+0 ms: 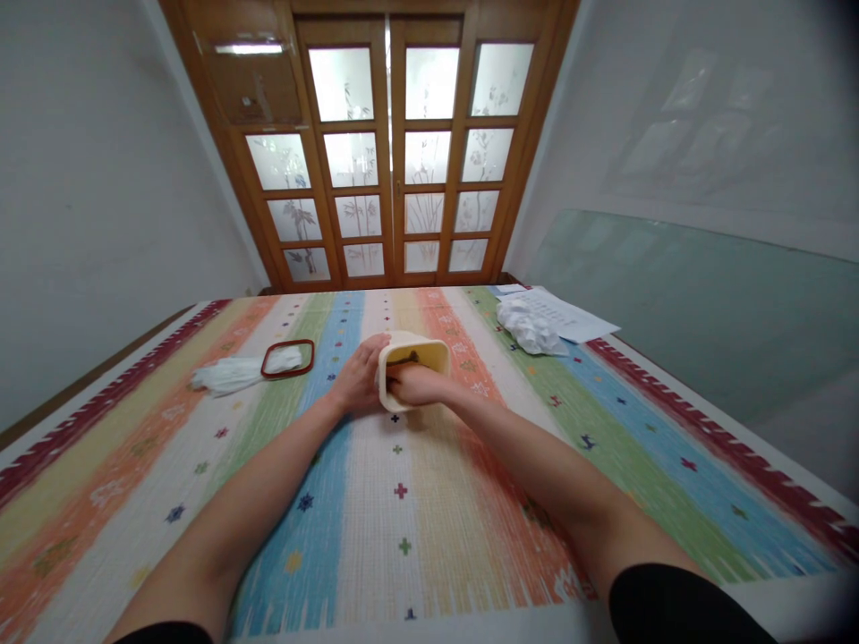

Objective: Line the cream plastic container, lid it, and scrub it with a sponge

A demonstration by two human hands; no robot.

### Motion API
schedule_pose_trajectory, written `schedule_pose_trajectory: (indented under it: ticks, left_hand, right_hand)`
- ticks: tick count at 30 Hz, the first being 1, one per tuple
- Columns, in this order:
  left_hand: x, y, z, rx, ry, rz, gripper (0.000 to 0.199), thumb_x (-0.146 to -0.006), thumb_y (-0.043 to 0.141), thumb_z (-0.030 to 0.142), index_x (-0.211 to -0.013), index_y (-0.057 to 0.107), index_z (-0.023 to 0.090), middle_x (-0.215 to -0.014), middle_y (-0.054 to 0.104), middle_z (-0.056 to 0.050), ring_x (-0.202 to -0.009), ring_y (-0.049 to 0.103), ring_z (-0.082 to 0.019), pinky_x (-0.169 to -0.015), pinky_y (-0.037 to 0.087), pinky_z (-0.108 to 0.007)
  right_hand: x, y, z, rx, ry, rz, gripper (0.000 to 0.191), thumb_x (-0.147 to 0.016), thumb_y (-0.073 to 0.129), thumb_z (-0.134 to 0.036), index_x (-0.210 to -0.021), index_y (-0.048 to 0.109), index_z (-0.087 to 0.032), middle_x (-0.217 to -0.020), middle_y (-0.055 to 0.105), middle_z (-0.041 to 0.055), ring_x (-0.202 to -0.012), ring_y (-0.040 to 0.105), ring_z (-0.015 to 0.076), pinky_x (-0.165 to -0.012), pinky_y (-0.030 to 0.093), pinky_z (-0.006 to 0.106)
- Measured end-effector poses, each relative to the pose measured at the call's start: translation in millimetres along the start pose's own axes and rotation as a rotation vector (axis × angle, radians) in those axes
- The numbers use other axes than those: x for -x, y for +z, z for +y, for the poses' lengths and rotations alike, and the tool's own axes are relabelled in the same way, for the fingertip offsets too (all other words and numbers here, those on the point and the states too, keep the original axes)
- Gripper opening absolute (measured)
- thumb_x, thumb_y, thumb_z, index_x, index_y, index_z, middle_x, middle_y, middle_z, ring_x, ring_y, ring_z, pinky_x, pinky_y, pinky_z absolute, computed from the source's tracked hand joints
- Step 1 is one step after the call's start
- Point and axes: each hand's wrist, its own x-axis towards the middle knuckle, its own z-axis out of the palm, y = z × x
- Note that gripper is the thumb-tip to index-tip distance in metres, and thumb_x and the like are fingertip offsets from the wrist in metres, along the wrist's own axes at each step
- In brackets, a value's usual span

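A cream plastic container (439,351) with a rounded square mouth lies tipped on the table, its opening turned towards me. My left hand (362,374) grips its left side from outside, fingers wrapped over the wall. Into the mouth reaches my right hand (417,385), its fingers curled and partly hidden inside. Beside those fingers, within the container, shows something dark brown (411,359); I cannot tell what it is or whether the hand holds it. Left of my left hand lies a dark red rounded frame (310,360), with a whitish thin bag or cloth (228,377) beneath it and trailing leftwards.
A striped, patterned cloth (376,537) covers the table. At the back right are a crumpled white wad (530,328) and printed paper sheets (574,317). A pale green glass panel (671,295) stands along the right side, and wooden doors (395,161) close off the far end.
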Motion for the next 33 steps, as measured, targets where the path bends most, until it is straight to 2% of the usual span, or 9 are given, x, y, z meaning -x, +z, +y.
schedule_pose_trajectory:
  ticks: [5, 10, 13, 18, 22, 25, 28, 31, 33]
  left_hand:
    - [1.0, -0.8, -1.8, 0.025, -0.054, 0.065, 0.117, -0.067, 0.088, 0.036, -0.162, 0.020, 0.022, -0.152, 0.045, -0.023, -0.143, 0.049, -0.043, -0.116, 0.047, -0.065]
    - [5.0, 1.5, -7.4, 0.037, -0.120, 0.110, 0.113, -0.066, 0.089, 0.038, -0.159, 0.027, 0.020, -0.150, 0.049, -0.022, -0.141, 0.052, -0.043, -0.116, 0.047, -0.062]
    - [6.9, 2.5, -9.0, 0.038, -0.153, 0.110, 0.112, -0.067, 0.089, 0.038, -0.158, 0.027, 0.019, -0.151, 0.049, -0.022, -0.140, 0.053, -0.043, -0.115, 0.048, -0.062]
    - [5.1, 1.1, -4.3, 0.050, -0.135, 0.114, 0.116, -0.064, 0.091, 0.042, -0.159, 0.028, 0.020, -0.151, 0.049, -0.023, -0.140, 0.052, -0.044, -0.115, 0.047, -0.063]
    - [1.1, 0.9, -1.0, 0.047, -0.121, 0.060, 0.119, -0.063, 0.091, 0.039, -0.160, 0.024, 0.024, -0.152, 0.047, -0.021, -0.142, 0.050, -0.044, -0.117, 0.046, -0.065]
    - [0.2, 1.2, -1.7, 0.057, -0.078, 0.024, 0.119, -0.065, 0.090, 0.037, -0.161, 0.021, 0.024, -0.152, 0.046, -0.021, -0.144, 0.048, -0.043, -0.118, 0.044, -0.066]
    - [1.5, 1.2, -4.3, 0.060, -0.085, 0.058, 0.118, -0.066, 0.090, 0.037, -0.161, 0.021, 0.024, -0.153, 0.045, -0.021, -0.144, 0.048, -0.042, -0.117, 0.045, -0.064]
    - [3.5, 2.0, -6.6, 0.050, -0.117, 0.096, 0.120, -0.063, 0.092, 0.040, -0.160, 0.023, 0.022, -0.152, 0.046, -0.022, -0.143, 0.049, -0.044, -0.117, 0.046, -0.064]
    - [4.0, 2.9, -6.7, 0.045, -0.135, 0.093, 0.121, -0.061, 0.093, 0.042, -0.159, 0.025, 0.021, -0.152, 0.046, -0.023, -0.142, 0.050, -0.045, -0.117, 0.045, -0.065]
  right_hand:
    - [26.1, -36.4, -20.1, 0.083, -0.053, -0.120, 0.031, -0.099, 0.050, -0.020, -0.115, 0.076, -0.016, -0.113, 0.078, 0.0131, -0.090, 0.070, 0.0213, -0.080, 0.047, 0.029]
    - [55.6, -61.0, -44.2, 0.114, -0.099, -0.139, 0.030, -0.098, 0.047, -0.019, -0.107, 0.075, -0.018, -0.104, 0.078, 0.0106, -0.087, 0.069, 0.0200, -0.077, 0.045, 0.029]
    - [62.8, -68.8, -47.9, 0.115, -0.100, -0.140, 0.031, -0.098, 0.046, -0.018, -0.108, 0.075, -0.018, -0.104, 0.078, 0.0104, -0.088, 0.070, 0.0207, -0.077, 0.045, 0.029]
    - [51.4, -61.4, -37.5, 0.144, -0.075, -0.187, 0.034, -0.099, 0.046, -0.020, -0.116, 0.075, -0.018, -0.114, 0.079, 0.0136, -0.097, 0.073, 0.0246, -0.082, 0.048, 0.032]
    - [35.4, -29.5, -30.3, 0.354, 0.118, -0.110, 0.031, -0.096, 0.053, -0.020, -0.111, 0.079, -0.010, -0.109, 0.079, 0.0232, -0.098, 0.076, 0.0325, -0.093, 0.050, 0.043]
    - [28.9, -12.0, -29.0, 0.427, 0.151, -0.060, 0.028, -0.092, 0.058, -0.018, -0.104, 0.080, -0.007, -0.104, 0.079, 0.0258, -0.097, 0.077, 0.0361, -0.096, 0.050, 0.048]
    - [29.5, -18.0, -28.7, 0.283, 0.144, -0.057, 0.031, -0.096, 0.054, -0.022, -0.112, 0.077, -0.010, -0.109, 0.079, 0.0221, -0.094, 0.077, 0.0324, -0.082, 0.053, 0.040]
    - [34.0, -35.4, -29.1, 0.115, 0.035, -0.071, 0.033, -0.102, 0.046, -0.023, -0.115, 0.075, -0.016, -0.113, 0.079, 0.0149, -0.095, 0.075, 0.0246, -0.082, 0.052, 0.032]
    - [36.4, -40.1, -30.1, 0.100, -0.013, -0.102, 0.034, -0.104, 0.043, -0.026, -0.115, 0.074, -0.018, -0.113, 0.079, 0.0130, -0.096, 0.074, 0.0231, -0.084, 0.051, 0.032]
